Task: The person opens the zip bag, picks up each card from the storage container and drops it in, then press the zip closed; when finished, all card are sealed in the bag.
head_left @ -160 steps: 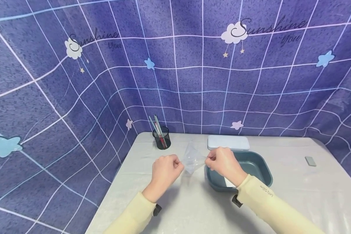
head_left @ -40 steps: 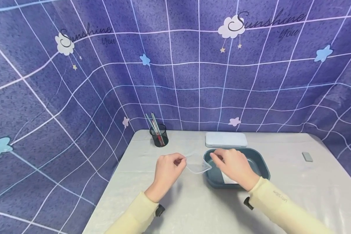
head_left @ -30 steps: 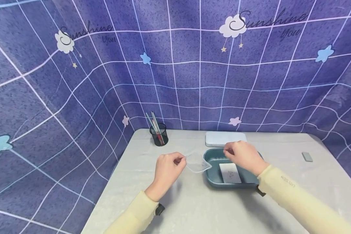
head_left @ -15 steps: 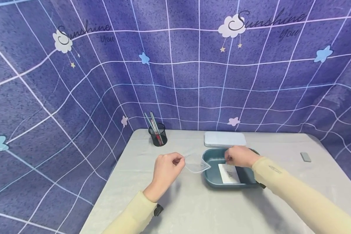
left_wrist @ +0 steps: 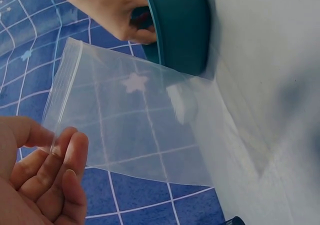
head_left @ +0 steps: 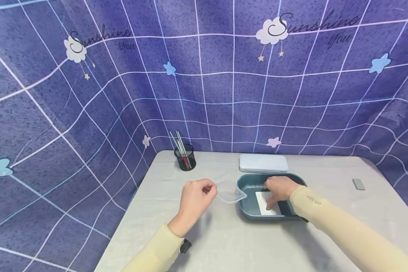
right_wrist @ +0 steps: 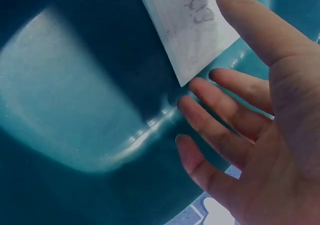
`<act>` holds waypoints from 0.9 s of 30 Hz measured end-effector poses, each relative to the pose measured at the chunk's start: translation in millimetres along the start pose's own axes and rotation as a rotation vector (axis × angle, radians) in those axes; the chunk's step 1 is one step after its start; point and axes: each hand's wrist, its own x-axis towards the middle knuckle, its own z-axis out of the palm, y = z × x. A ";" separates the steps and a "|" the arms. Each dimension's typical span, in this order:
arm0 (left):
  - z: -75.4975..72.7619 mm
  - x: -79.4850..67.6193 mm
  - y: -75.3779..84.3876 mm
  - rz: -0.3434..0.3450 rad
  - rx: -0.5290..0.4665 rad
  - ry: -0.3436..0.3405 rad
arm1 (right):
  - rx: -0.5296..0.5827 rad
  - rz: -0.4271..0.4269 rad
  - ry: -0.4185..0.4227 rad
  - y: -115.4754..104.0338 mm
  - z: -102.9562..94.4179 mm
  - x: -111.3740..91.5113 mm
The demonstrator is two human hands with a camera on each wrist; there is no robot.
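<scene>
My left hand pinches the rim of a clear zip bag between thumb and fingers. The bag's mouth gapes; in the left wrist view the clear bag hangs down with its zip edge at the fingertips. Inside the dark teal tray lies a white card with grey marks. My right hand reaches into the tray over the card, thumb and fingers apart. In the right wrist view, the thumb lies over the card, while the other fingers extend loosely near its corner.
Behind the tray is a pale blue flat case. A black mesh cup with pencils or pens stands back left. A small grey block lies to the right. A purple-blue printed curtain hangs behind the table.
Earlier both hands pulled at the bag; my right hand has since let go, moved right and down into the tray, and spread its fingers over the card. The left hand still holds the bag.
</scene>
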 end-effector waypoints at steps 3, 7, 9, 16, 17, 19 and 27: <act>0.1 0.4 0.5 0.007 0.001 0.001 | -0.004 0.016 0.028 2.3 3.0 -2.5; -0.3 1.1 1.2 0.018 0.000 0.001 | -0.026 0.014 0.065 3.9 7.0 -5.1; -0.5 0.8 1.1 0.016 -0.002 -0.001 | -0.027 0.009 0.077 4.3 8.7 -6.0; -0.9 -1.2 -0.2 -0.014 -0.010 -0.010 | -0.048 -0.004 0.089 3.2 9.3 -5.0; -1.2 -1.4 -0.2 -0.021 -0.013 -0.012 | -0.053 -0.004 0.092 3.4 9.8 -4.3; -1.4 -1.7 -0.7 -0.026 -0.012 -0.015 | -0.063 0.000 0.107 4.3 11.3 -2.8; -2.9 0.0 0.0 -0.030 -0.010 -0.016 | -0.034 0.005 0.191 5.6 4.1 -2.8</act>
